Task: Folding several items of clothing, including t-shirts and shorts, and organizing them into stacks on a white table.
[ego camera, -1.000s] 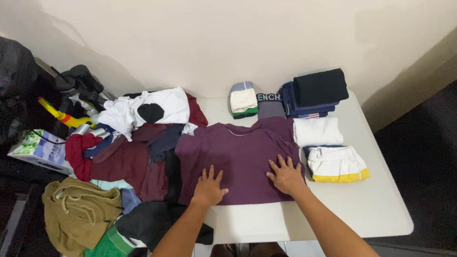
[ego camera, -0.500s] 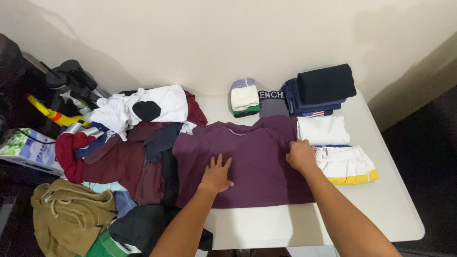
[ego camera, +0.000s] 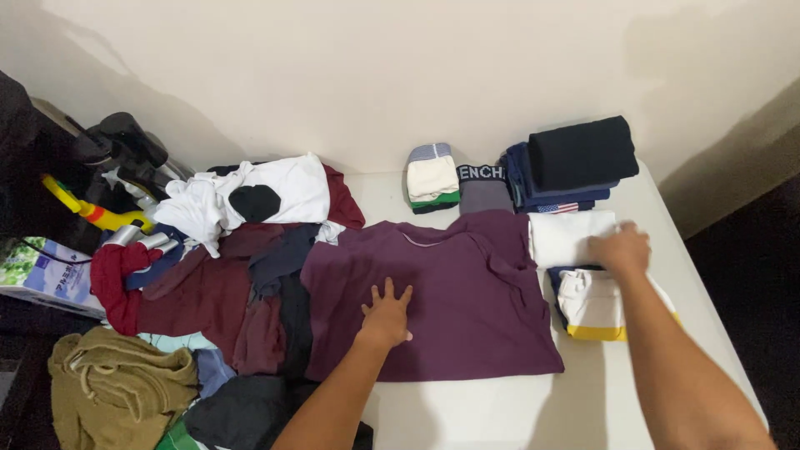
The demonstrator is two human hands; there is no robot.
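Note:
A purple T-shirt [ego camera: 450, 292] lies spread flat on the white table [ego camera: 467, 408]. My left hand [ego camera: 386, 312] presses flat on its lower middle, fingers apart, holding nothing. My right hand [ego camera: 621, 248] is blurred, off the shirt to the right. It hovers at the edge of a folded white garment [ego camera: 567, 237], just above a folded white piece with a yellow band [ego camera: 593, 308]. Its fingers look curled, and whether they grip the cloth does not show.
An unsorted heap lies at the left: a white shirt [ego camera: 250, 196], maroon cloth [ego camera: 208, 292], an olive garment [ego camera: 117, 383]. Folded stacks line the back: small folded pieces [ego camera: 433, 177], a grey waistband piece [ego camera: 485, 190], dark navy and black stack [ego camera: 575, 162]. A tissue box [ego camera: 46, 271] sits far left.
My right hand left the shirt's right side and moved right to the folded white pieces. The left hand stayed pressed on the shirt. The camera shifted slightly.

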